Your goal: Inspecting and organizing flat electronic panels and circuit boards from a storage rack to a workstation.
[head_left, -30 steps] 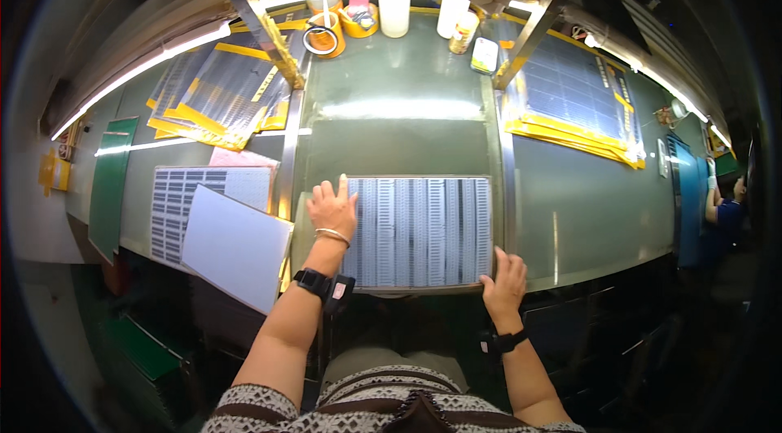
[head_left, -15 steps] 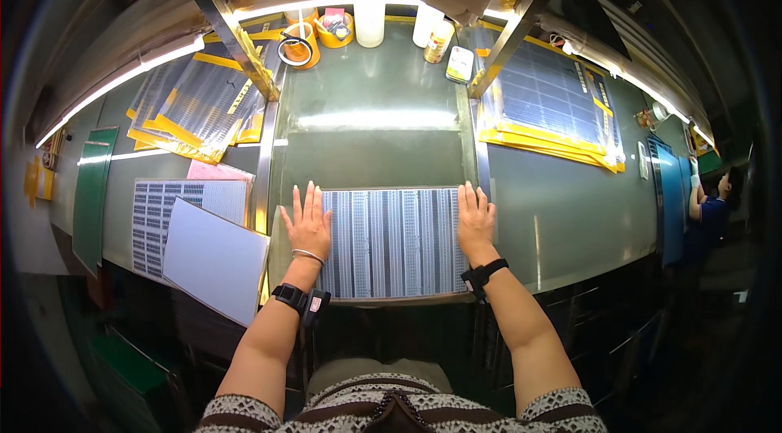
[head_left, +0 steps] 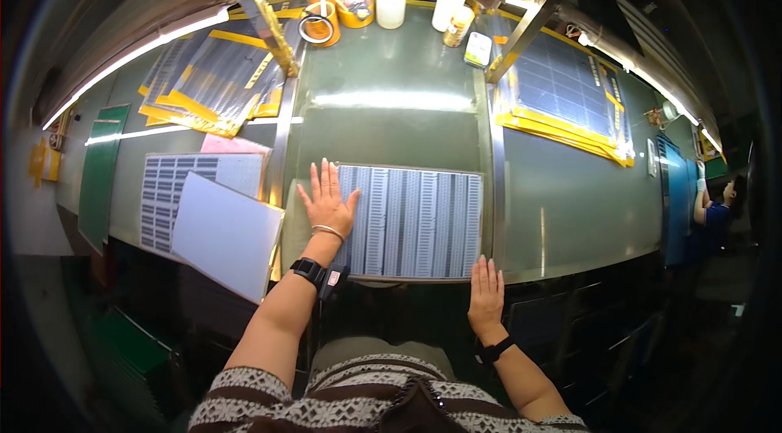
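Note:
A flat panel with grey-blue patterned stripes point(head_left: 411, 223) lies at the near edge of the green work table. My left hand point(head_left: 328, 209) rests spread on the panel's left edge, thumb over the stripes. By the panel's near right corner is my right hand point(head_left: 487, 296), fingers straight and close together, palm down, with nothing in its grasp. Its fingertips are at the table's front edge; whether they touch the panel's corner I cannot tell.
To the left a plain white sheet point(head_left: 224, 229) overlaps a patterned sheet point(head_left: 159, 197). Yellow-edged film stacks lie left point(head_left: 216, 87) and right point(head_left: 562, 95). Tape rolls point(head_left: 319, 30) and a white bottle point(head_left: 392, 8) stand at the back. Metal posts point(head_left: 533, 13) flank the middle. A co-worker point(head_left: 717, 209) is far right.
My right hand has come off the panel's right edge and drawn back toward me to the near corner. My left hand stays at the left edge. The whole view has shifted slightly.

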{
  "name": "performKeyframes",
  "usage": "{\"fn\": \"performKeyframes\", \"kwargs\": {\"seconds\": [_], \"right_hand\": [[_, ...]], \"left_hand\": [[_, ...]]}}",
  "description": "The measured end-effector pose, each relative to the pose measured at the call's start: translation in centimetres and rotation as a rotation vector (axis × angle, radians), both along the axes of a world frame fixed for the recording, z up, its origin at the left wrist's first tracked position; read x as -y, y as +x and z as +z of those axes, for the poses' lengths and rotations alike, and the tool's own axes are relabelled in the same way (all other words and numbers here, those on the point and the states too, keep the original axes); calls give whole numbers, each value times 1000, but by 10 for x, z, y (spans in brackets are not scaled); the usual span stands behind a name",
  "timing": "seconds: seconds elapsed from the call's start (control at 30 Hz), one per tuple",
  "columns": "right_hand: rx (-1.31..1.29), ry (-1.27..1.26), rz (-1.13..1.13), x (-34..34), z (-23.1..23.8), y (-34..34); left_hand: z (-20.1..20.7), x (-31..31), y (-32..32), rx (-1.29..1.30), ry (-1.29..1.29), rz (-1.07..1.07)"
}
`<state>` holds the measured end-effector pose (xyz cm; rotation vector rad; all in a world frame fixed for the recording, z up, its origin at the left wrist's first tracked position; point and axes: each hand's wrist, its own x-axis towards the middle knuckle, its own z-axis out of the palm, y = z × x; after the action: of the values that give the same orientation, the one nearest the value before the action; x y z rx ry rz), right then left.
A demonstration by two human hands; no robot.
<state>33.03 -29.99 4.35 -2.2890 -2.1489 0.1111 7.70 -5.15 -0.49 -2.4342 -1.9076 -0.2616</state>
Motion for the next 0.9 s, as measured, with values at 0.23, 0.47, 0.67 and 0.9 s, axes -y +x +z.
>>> {"fn": "performKeyframes", "kwargs": {"seconds": [0.23, 0.47, 0.67, 0.9], "right_hand": [[-104, 35, -180, 34, 5, -13], [-1446, -20, -936, 40, -53, 19], [-1795, -427, -890, 27, -55, 40], [-1784, -580, -307, -49, 83, 61]], "left_hand": [[18, 125, -60, 127, -85, 33], [11, 157, -70, 241, -336, 394], [-13, 155, -70, 1034, -444, 610], [63, 165, -114, 1545, -954, 470]]}}
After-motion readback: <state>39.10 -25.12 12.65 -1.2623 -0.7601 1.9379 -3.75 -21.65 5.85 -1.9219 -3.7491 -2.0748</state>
